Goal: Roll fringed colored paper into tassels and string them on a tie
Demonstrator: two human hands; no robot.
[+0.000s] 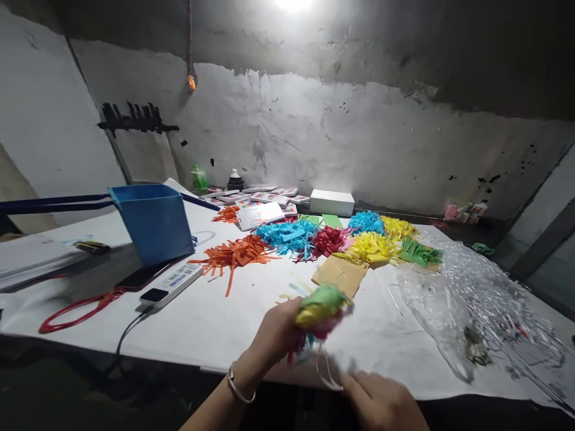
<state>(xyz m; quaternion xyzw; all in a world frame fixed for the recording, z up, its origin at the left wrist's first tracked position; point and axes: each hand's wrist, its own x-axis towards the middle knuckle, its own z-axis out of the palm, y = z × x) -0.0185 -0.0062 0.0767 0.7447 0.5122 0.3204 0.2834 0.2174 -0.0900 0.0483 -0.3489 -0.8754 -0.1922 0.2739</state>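
My left hand (pixel 284 326), with a silver bangle on the wrist, is wrapped round a bundle of coloured paper strips (pixel 324 308) above the table's front edge. Green and yellow show on top of the bundle, with pink, red and blue below. A thin white string (pixel 327 374) loops down from under it. My right hand (pixel 381 400) is closed on the string's lower end, lower and to the right, and is blurred by motion. Beyond the bundle lies a brown paper sheet (pixel 341 273). Behind it are piles of fringed paper: orange (pixel 240 251), blue (pixel 287 235), red (pixel 330 240), yellow (pixel 371 245) and green (pixel 418 251).
A blue bin (pixel 155 224) stands at left on the white-covered table (pixel 215 329). Near it lie a white power bank (pixel 173 284) with cables and a red cord (pixel 74 317). Clear plastic strips (pixel 489 293) cover the right side. A white box (pixel 331 203) stands at the back.
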